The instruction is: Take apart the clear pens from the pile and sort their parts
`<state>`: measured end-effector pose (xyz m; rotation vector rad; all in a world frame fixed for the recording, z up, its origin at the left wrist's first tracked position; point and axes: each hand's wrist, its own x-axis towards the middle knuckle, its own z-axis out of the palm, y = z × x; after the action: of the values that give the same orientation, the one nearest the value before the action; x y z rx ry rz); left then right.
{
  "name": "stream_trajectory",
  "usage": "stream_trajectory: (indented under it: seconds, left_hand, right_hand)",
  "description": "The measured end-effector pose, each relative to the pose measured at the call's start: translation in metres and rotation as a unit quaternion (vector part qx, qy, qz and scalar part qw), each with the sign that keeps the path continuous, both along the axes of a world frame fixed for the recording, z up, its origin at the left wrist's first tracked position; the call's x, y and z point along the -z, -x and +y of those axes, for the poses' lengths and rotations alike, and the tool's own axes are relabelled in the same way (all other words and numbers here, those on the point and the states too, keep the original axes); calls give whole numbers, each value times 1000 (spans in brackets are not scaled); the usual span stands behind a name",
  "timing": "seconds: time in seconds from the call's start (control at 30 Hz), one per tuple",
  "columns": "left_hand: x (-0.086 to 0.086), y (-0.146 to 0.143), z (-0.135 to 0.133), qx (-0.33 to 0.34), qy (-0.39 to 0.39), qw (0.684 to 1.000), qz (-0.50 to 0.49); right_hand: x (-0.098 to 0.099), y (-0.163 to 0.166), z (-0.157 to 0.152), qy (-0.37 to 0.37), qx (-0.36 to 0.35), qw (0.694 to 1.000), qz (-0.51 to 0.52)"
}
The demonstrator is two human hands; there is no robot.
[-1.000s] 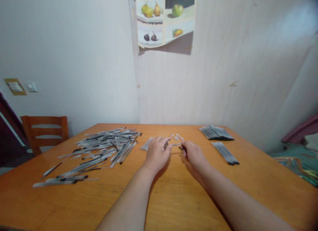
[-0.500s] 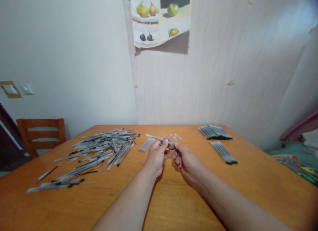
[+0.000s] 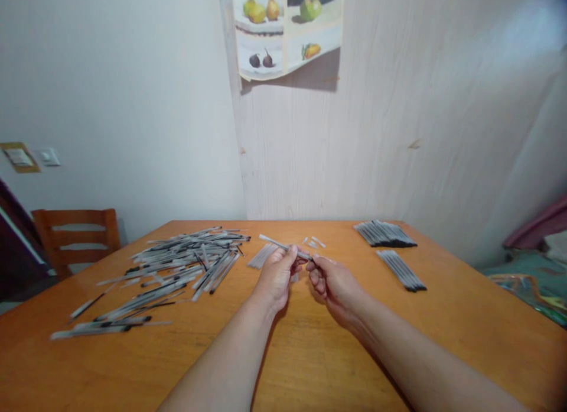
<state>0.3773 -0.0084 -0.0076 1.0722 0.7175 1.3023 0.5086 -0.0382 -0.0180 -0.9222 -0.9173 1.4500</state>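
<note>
Over the middle of the table, both hands hold one slim pen [image 3: 273, 241] with a clear, greyish barrel. My left hand [image 3: 278, 277] pinches the barrel between thumb and fingers, its pale end sticking out to the upper left. At the other end, my right hand [image 3: 331, 286] is closed on the dark tip, most of which its fingers hide. Just behind my left hand lies a short row of clear tubes [image 3: 259, 256]. Several small clear pieces [image 3: 313, 243] are scattered beyond the hands.
A loose pile of pens and thin dark refills [image 3: 186, 249] spreads over the left of the wooden table [image 3: 305, 365]. To the right lie a neat stack of black-ended pens [image 3: 381, 232] and a smaller row [image 3: 400, 270]. A wooden chair [image 3: 80, 219] stands at the left.
The pen now tilts down more toward my right hand, and a dark part shows at its right end. Both hands stay nearly in place; the view has shifted slightly.
</note>
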Motion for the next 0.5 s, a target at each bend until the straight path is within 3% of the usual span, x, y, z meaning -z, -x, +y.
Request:
stream_trajectory:
  seconds: [0.3,0.5]
  left_hand:
    - [-1,1,1,-33,7,999,3]
    - [-3,3,0,-29,1,1000,7]
  right_hand:
    - [-4,2,-5,-70,11,994,-87]
    - [-7,3,-6,-62,21,993,-97]
